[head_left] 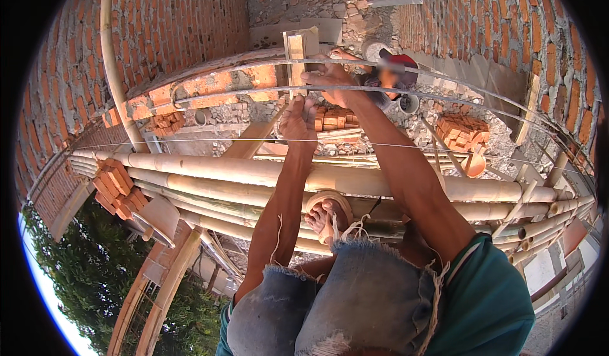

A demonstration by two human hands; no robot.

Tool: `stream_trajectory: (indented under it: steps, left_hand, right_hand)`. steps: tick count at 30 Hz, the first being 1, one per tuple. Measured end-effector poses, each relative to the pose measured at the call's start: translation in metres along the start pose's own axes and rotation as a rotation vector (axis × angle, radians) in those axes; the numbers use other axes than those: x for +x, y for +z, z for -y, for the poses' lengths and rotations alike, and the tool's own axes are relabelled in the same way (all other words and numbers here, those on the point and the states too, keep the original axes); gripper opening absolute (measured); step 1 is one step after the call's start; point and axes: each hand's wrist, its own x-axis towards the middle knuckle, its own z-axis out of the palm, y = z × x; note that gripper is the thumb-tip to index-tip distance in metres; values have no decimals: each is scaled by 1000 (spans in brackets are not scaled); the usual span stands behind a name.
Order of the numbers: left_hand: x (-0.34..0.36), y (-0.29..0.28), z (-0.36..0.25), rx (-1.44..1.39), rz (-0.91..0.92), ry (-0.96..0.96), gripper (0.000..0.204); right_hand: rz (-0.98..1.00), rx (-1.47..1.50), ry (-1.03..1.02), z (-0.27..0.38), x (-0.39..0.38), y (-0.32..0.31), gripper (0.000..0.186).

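Both of my arms reach forward to a short wooden board that stands upright at the end of a brick wall course. Two long thin steel bars run across it. My left hand is closed, its fingertips raised against the board's lower end by the lower bar. On the board's right side, my right hand has its fingers curled between and around the bars, with the fingertips at the board's edge. Whatever either hand pinches is hidden or too small to name.
I squat on bamboo poles, one sandalled foot showing. A taut string crosses below my hands. Stacked bricks and a flat board tool lie left. Below, a person in a cap works near more bricks.
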Motion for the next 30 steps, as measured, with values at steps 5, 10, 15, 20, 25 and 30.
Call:
stream_trajectory:
  steps: [5,10,15,20,25,30]
  left_hand:
    - [2,-1,0,9,17,9,10]
    - [3,-1,0,-8,61,15,11]
    - [2,-1,-2,1,100,16,8]
    - [3,-1,-3,10,89,27,11]
    - [2,1,-4,16,60,11,10]
    - [0,0,-5,10,70,6,10]
  right_hand:
    - [4,68,-26,9,-8,4,76]
    - [6,74,-20,11,-8,7,70]
    - [-10,66,-22,4,-3,5,76]
    - [-20,83,-34,-2,1,4,78]
    - [26,34,-57,-6,3,2,74]
    - [-15,-4,-88,-14,7,2,66]
